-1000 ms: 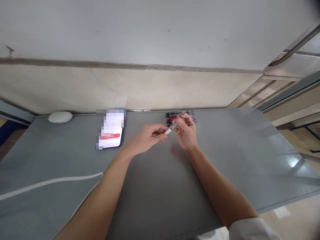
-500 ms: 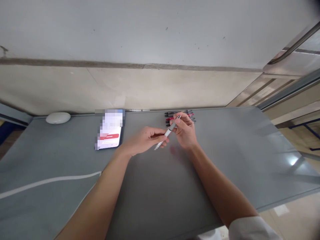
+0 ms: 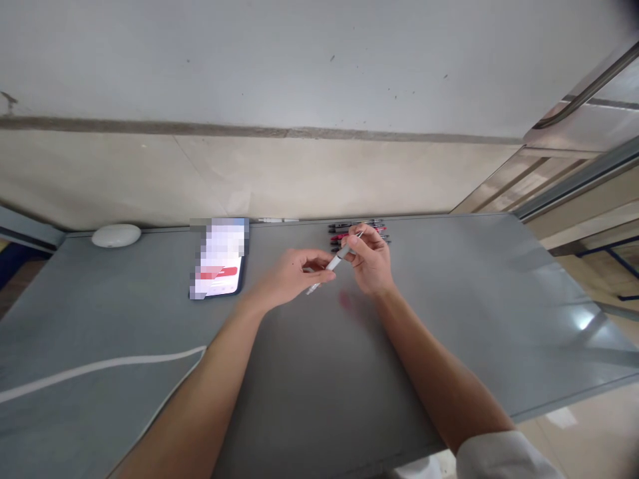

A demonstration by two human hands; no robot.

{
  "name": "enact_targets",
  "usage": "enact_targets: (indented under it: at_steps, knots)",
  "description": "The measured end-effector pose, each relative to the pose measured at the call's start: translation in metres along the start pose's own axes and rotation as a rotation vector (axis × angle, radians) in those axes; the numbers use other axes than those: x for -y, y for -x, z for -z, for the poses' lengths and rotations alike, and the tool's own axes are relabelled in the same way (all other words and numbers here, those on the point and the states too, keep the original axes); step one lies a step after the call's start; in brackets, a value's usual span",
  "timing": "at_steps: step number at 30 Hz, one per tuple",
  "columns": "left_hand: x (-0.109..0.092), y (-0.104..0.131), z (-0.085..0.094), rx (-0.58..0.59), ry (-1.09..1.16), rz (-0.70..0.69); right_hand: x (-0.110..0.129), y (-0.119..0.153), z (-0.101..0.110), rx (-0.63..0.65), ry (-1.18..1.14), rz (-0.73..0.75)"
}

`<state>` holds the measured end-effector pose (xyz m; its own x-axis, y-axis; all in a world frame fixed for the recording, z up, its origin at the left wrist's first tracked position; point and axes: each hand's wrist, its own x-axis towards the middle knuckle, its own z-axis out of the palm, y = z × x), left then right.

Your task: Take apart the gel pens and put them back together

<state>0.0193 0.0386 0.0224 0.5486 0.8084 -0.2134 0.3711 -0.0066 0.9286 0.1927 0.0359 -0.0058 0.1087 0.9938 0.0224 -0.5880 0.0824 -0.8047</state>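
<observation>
A white and grey pen (image 3: 333, 263) slants between my two hands above the grey table (image 3: 319, 372). My left hand (image 3: 299, 271) pinches its lower white part between thumb and fingers, and the clear-looking end sticks out below. Around the upper grey part, the fingers of my right hand (image 3: 370, 258) are closed, with the tip showing past the thumb. Just behind my right hand several black and red pens (image 3: 344, 228) lie side by side, partly hidden by it.
A phone (image 3: 222, 256) with a lit screen lies left of my hands. Farther left sits a white rounded case (image 3: 116, 235). One white pen (image 3: 278, 219) lies along the wall edge. A white cable (image 3: 100, 367) crosses the table at the left.
My left hand has shifted slightly and its fingers have changed position on the pen's lower part. The right hand stays nearly still on the upper part.
</observation>
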Motion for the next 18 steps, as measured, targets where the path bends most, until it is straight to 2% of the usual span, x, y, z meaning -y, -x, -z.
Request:
enact_targets:
  at_steps: [6,8,13,15,18]
  knots:
    - [0.0003,0.0011,0.0038,0.063,0.042,0.0,0.0003,0.0003,-0.001,-0.02,0.049,0.012]
    - [0.0008,0.0003,0.002,0.024,0.015,-0.006,-0.0005,0.0007,-0.0027,-0.038,0.066,0.022]
    - [0.0018,-0.0023,-0.004,-0.163,-0.068,-0.011,-0.0047,0.0024,-0.0073,-0.118,0.074,0.056]
    - [0.0022,-0.0022,-0.0032,-0.155,-0.068,-0.001,-0.0054,0.0028,-0.0072,-0.124,0.051,0.052]
    - [0.0019,-0.0005,0.0012,-0.083,-0.052,-0.007,-0.0039,0.0026,-0.0045,-0.086,0.011,0.023]
